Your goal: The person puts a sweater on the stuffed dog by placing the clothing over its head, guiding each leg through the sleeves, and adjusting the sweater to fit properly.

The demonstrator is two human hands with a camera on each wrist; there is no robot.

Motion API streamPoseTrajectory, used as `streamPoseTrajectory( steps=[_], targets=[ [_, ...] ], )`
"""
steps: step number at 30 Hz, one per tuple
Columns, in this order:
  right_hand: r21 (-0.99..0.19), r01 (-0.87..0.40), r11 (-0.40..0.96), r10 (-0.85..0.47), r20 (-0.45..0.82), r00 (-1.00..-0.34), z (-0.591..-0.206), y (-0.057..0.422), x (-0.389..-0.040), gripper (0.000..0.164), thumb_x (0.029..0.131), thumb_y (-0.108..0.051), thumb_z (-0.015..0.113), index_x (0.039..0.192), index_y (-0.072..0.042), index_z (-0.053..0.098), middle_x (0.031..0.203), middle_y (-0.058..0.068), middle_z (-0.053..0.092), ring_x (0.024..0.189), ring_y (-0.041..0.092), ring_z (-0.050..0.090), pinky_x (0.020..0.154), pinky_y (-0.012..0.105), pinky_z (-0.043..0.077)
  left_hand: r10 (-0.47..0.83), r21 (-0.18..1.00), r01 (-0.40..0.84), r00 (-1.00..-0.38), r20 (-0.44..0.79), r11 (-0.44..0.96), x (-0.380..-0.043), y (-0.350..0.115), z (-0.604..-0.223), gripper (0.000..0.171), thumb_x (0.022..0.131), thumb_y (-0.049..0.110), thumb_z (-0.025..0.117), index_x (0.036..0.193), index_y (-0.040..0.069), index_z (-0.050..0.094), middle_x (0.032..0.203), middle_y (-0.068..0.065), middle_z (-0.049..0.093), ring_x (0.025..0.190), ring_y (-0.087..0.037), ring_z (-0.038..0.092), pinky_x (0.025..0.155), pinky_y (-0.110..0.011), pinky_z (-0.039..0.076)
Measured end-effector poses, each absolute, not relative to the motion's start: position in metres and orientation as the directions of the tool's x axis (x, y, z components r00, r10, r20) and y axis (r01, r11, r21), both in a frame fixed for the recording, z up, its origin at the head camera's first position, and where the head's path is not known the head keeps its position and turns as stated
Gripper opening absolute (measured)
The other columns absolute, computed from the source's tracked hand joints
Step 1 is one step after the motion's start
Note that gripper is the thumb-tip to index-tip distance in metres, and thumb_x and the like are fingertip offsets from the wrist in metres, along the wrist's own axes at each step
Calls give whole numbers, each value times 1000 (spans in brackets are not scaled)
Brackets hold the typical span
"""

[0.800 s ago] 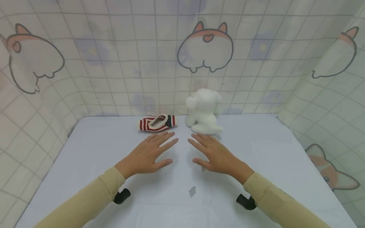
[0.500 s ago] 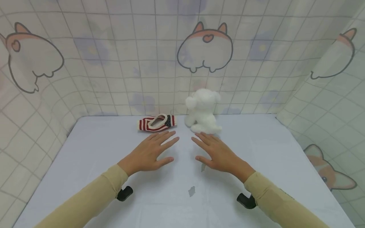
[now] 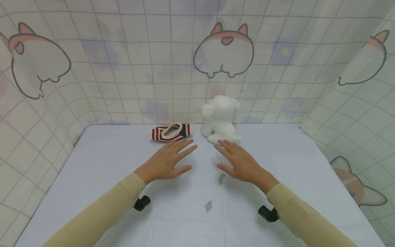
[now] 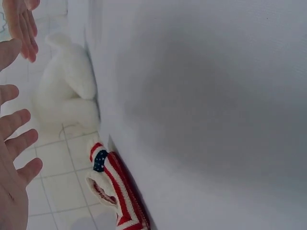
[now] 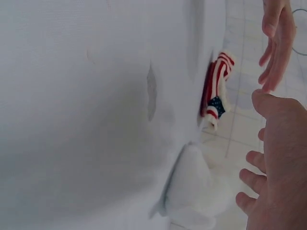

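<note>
A white plush toy animal (image 3: 219, 118) sits upright at the back of the table, its head turned away to the wall side or too plain to read. To its left lies a small knitted garment (image 3: 166, 133) with red and white stripes, a dark starred patch and a wide opening. My left hand (image 3: 165, 162) hovers just in front of the garment, fingers spread, holding nothing. In front of the toy hangs my right hand (image 3: 242, 164), also spread and holding nothing. Both wrist views show the toy (image 4: 72, 86) and the garment (image 5: 217, 91) apart from my fingers.
The white tabletop (image 3: 123, 151) has two grey worn patches, one of them near the middle (image 3: 208, 206). Tiled-pattern cloth (image 3: 135, 61) with cartoon dogs stands behind and at both sides. A black wrist mount (image 3: 142, 203) juts from under the left sleeve, another (image 3: 267, 213) from the right.
Both hands have drifted slightly forward and to the right, toward the back of the table. The toy and the garment have stayed in place.
</note>
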State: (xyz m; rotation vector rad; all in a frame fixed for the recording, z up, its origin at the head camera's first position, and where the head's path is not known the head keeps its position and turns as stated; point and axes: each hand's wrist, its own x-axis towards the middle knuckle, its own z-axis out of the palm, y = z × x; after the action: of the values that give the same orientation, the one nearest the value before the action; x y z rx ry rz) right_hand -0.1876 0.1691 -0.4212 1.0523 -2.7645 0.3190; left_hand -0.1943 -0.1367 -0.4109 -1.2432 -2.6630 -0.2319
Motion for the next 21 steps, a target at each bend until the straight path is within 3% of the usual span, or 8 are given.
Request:
streamPoseTrajectory(
  steps=[9, 21],
  targets=[
    [-151, -653, 742, -617, 225, -754, -425, 174, -194, 67, 94, -41, 60, 150, -14, 36, 155, 11, 36, 143, 32, 35, 115, 53, 30, 749, 26, 786, -598, 285, 618, -204, -137, -411, 65, 94, 47, 56, 149, 17, 38, 153, -11, 40, 140, -28, 41, 115, -48, 34],
    [-132, -624, 770, -590, 227, -775, -420, 180, -198, 65, 92, -40, 63, 147, -12, 41, 155, 16, 35, 143, 36, 34, 115, 54, 29, 738, 35, 773, -617, 275, 633, -214, -128, -410, 64, 95, 48, 53, 150, 19, 35, 152, -7, 41, 140, -25, 40, 115, -49, 33]
  ],
)
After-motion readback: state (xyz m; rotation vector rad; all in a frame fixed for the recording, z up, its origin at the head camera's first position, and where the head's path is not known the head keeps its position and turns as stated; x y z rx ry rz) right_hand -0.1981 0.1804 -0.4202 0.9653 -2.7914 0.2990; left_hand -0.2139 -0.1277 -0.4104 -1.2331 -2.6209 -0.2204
